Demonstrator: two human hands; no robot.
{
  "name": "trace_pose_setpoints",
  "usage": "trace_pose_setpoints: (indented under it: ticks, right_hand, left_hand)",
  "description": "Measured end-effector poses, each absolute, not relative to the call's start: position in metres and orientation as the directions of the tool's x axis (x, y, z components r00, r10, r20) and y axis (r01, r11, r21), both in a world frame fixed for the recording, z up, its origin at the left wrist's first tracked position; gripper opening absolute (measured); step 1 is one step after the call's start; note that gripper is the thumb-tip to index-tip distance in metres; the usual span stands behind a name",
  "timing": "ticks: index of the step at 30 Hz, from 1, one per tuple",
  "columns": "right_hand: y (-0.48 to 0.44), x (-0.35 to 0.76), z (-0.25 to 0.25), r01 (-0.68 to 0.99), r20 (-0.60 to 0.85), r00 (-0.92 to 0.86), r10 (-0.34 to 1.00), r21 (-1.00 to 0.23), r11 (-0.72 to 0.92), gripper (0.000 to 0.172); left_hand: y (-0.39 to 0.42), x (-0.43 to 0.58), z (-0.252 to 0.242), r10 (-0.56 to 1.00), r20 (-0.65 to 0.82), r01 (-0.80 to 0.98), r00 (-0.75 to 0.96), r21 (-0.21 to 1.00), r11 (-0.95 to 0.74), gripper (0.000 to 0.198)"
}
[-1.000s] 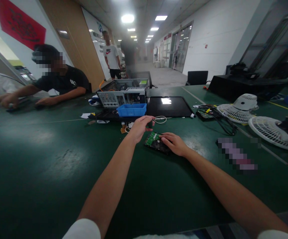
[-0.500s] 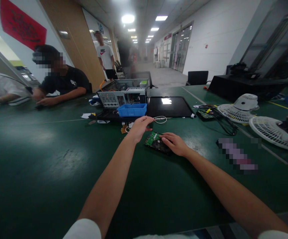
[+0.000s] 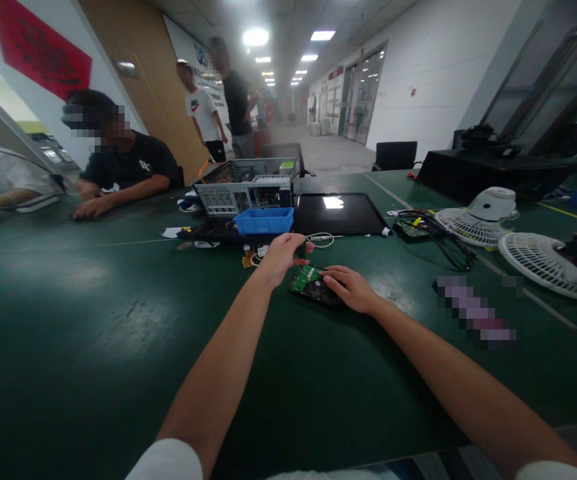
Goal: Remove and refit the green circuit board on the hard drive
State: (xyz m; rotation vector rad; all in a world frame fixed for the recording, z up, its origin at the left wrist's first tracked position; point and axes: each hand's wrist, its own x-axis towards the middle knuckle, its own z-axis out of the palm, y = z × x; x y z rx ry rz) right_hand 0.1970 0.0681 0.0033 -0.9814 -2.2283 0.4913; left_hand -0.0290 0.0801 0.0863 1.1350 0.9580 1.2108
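A hard drive (image 3: 306, 279) lies on the green table (image 3: 118, 320) with its green circuit board facing up. My right hand (image 3: 349, 288) rests on its right side, fingers curved over it and holding it down. My left hand (image 3: 279, 257) hovers just beyond the drive's far left corner. Its thumb and fingers are pinched round a small dark thing I cannot make out.
Behind the hands stand a blue bin (image 3: 263, 220), an open computer case (image 3: 246, 183), a black flat panel (image 3: 341, 213) and a white cable coil (image 3: 321, 241). White fan parts (image 3: 473, 217) lie at the right. A seated person (image 3: 118, 167) leans on the table at the left; two people (image 3: 218, 100) stand in the corridor.
My left hand's fingers have closed from stretched out into a pinch. The right hand stays on the drive. The people in the corridor have moved closer and leftward.
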Motion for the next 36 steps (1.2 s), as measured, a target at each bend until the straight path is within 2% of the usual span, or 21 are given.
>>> trace_pose_setpoints:
  ticks: [9,23,30,36]
  right_hand:
    - [0.0669,0.1971,0.0058,0.516,0.398,-0.517,0.758,-0.562,0.646,0.039]
    - [0.0677,0.1971,0.0053,0.509,0.402,-0.515,0.757,-0.567,0.648,0.041]
    - [0.0677,0.1976,0.0043,0.515,0.401,-0.513,0.759,-0.564,0.646,0.04]
    - [0.0677,0.198,0.0045,0.516,0.398,-0.513,0.76,-0.565,0.644,0.04]
  left_hand:
    - [0.0849,-0.028,0.0819,0.993,0.088,-0.265,0.083,0.962,-0.063,0.016]
    - [0.084,-0.0315,0.084,0.989,0.073,-0.287,0.127,0.957,-0.034,0.015]
    - [0.0852,-0.03,0.0842,0.99,0.105,-0.355,0.096,0.933,-0.065,0.007]
    - [0.0876,-0.0283,0.0812,0.985,0.132,-0.355,0.113,0.931,-0.084,0.011]
